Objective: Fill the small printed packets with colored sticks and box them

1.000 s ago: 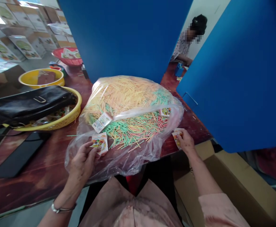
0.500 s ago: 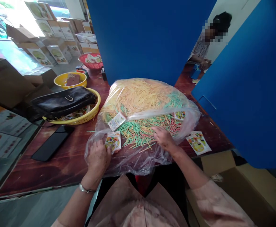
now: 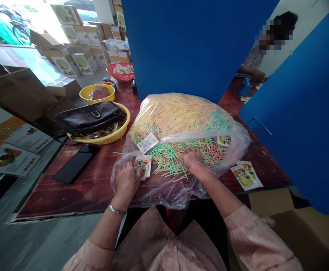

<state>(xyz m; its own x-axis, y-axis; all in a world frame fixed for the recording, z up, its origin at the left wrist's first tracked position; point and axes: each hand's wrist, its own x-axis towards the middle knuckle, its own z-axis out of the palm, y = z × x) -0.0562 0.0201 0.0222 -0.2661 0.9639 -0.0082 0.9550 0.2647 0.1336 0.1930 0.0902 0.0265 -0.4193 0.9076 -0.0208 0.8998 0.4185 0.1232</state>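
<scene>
Left hand (image 3: 127, 180) at left edge of printed packets (image 3: 144, 168) on front of clear plastic bag (image 3: 178, 196); can't tell if gripping. Right hand (image 3: 194, 161), well apart from it, has fingers down in loose coloured sticks (image 3: 167, 156) at bag's mouth; can't tell if closed on any. Tilted packet (image 3: 148, 143) at left end of mouth. Fruit-print packets (image 3: 247, 177) on surface (image 3: 68, 199), right of bag. Phone (image 3: 76, 163) left, near yellow basket (image 3: 126, 124) with black handbag (image 3: 91, 114) on top.
</scene>
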